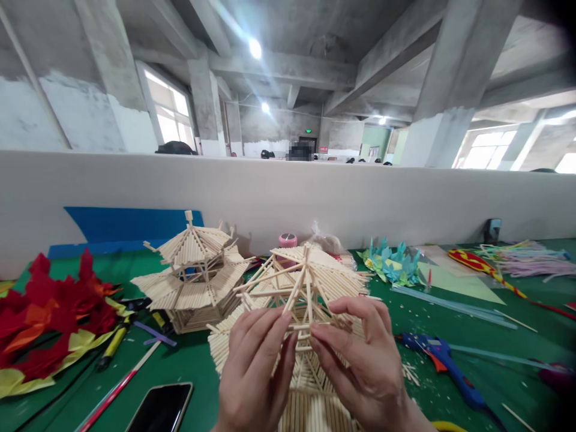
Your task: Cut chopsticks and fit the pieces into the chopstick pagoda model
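A wooden-stick roof frame (306,279) is held up over a flat roof section of sticks (310,384) on the green table (193,360). My left hand (254,369) pinches the frame's lower sticks from the left, fingers closed on them. My right hand (360,360) grips the same frame from the right, fingertips meeting the left hand's near the centre. A finished stick pavilion model (193,273) stands just behind and to the left.
Red and yellow paper flowers (49,324) lie at the left, with a phone (159,408) and pens near the front edge. A blue glue gun (443,360) lies to the right. Teal paper flowers (393,264), coloured straws (526,258) and a grey partition wall (288,192) are behind.
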The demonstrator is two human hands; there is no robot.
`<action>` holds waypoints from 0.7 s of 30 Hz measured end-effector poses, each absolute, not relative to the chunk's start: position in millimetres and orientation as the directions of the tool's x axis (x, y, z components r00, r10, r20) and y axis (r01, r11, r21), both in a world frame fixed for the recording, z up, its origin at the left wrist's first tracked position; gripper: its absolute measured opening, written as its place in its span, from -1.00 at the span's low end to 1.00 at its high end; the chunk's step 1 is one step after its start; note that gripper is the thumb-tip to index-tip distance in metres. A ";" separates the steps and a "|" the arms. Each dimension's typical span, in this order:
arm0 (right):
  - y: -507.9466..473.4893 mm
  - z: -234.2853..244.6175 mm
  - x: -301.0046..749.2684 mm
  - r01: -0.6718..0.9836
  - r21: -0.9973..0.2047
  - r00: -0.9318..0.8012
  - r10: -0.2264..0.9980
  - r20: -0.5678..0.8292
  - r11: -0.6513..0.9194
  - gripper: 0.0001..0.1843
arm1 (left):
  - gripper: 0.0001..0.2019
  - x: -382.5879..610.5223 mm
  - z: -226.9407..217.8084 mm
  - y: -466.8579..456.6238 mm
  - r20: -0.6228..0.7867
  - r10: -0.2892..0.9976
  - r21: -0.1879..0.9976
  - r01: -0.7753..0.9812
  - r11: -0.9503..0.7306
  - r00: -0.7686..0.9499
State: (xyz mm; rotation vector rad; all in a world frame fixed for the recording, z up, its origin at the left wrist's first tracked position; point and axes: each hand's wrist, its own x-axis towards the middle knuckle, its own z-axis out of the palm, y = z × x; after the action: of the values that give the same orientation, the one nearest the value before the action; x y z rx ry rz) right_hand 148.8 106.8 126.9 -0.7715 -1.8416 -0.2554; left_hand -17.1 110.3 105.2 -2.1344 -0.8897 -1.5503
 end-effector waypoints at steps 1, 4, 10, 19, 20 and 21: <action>107.0 126.8 148.7 0.615 -0.176 -0.223 0.384 0.896 0.768 -0.78 | -0.65 -17.4 104.8 110.3 0.940 0.278 0.077 0.667 -0.741 0.200; 107.7 126.2 148.1 0.615 -0.171 -0.222 0.377 0.899 0.770 -0.78 | -0.66 -17.8 104.4 110.0 0.945 0.259 0.068 0.656 -0.751 0.198; 106.2 127.8 148.0 0.620 -0.176 -0.219 0.384 0.897 0.765 -0.78 | -0.66 -17.0 105.7 110.5 0.947 0.254 0.065 0.661 -0.748 0.195; 105.3 128.1 147.2 0.624 -0.171 -0.228 0.387 0.893 0.763 -0.81 | -0.67 -17.0 106.1 109.7 0.942 0.272 0.064 0.687 -0.724 0.198; 105.4 127.1 147.4 0.621 -0.173 -0.229 0.388 0.892 0.765 -0.79 | -0.67 -17.1 106.6 109.4 0.939 0.275 0.064 0.686 -0.725 0.204; 105.5 126.1 148.0 0.617 -0.179 -0.226 0.390 0.892 0.767 -0.77 | -0.67 -17.1 107.2 109.0 0.937 0.283 0.069 0.683 -0.727 0.206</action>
State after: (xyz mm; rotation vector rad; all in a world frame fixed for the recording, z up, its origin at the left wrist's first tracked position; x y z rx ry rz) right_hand 148.0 105.5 126.1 -0.7745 -1.8516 -0.2545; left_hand -17.1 109.0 107.2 -2.1265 -0.9029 -1.5291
